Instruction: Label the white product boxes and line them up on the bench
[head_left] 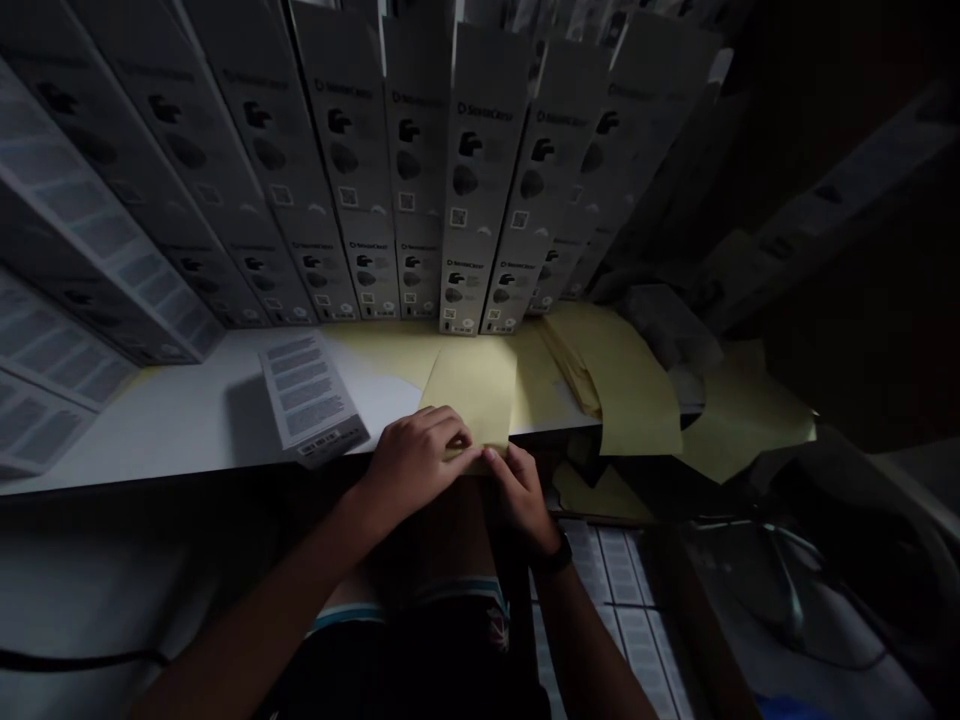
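Observation:
A yellow sheet (474, 385) lies on the white table near its front edge, lit by a bright patch. My left hand (422, 450) is closed on the sheet's near left part, with curled fingers. My right hand (521, 490) pinches the near right corner of the same sheet, and the thumbs of both hands almost touch. A small white box (311, 395) with printed text panels stands to the left of my left hand, touching neither hand.
Rows of tall printed boxes (480, 180) line the back of the white table (202, 430). More yellow sheets (630, 380) lie at the right, some overhanging the edge. Further boxes (630, 620) lie below the table at the lower right.

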